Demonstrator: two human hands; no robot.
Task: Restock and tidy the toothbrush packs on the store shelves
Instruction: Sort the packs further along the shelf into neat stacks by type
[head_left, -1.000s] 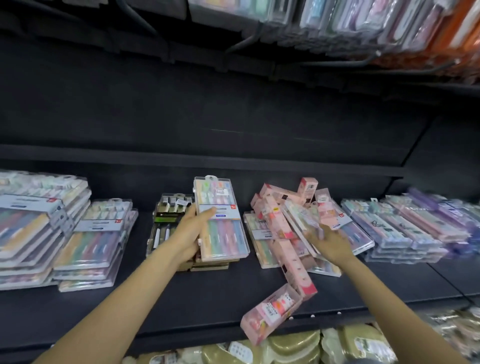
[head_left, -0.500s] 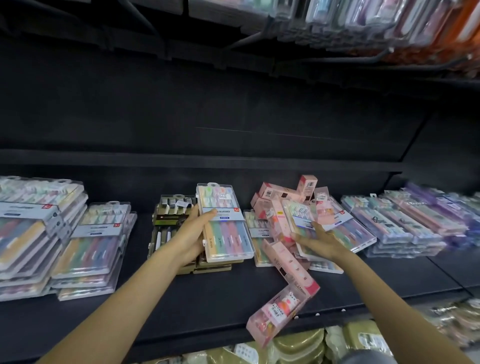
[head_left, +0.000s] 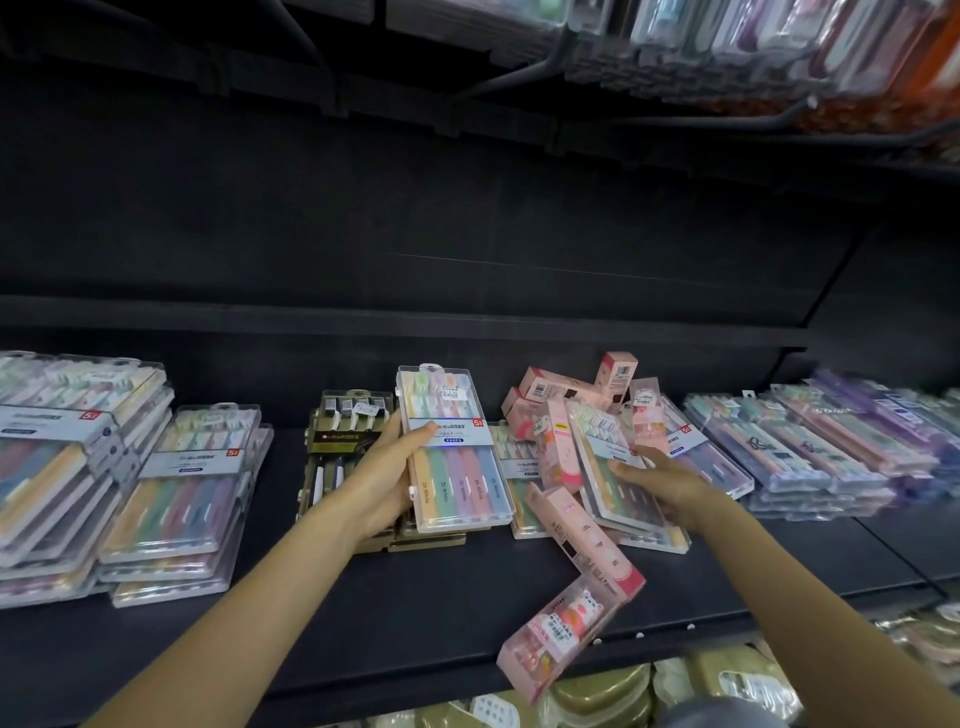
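Left hand (head_left: 382, 480): thumb over the face, fingers curled behind a clear pastel pack (head_left: 454, 452), held above the dark-gold packs (head_left: 347, 447).
Right hand (head_left: 662, 480): fingers wrapped under a tilted clear pack (head_left: 610, 467) in the pink box jumble (head_left: 563, 395).
Overhang: one pink box (head_left: 558, 636) juts past the shelf (head_left: 415, 623) front edge at 5 o'clock (tilted).
Open room: bare shelf between the left stacks (head_left: 171, 499) at 9 o'clock and the dark-gold packs.
Right stacks (head_left: 810, 452): 3 o'clock, lying flat.
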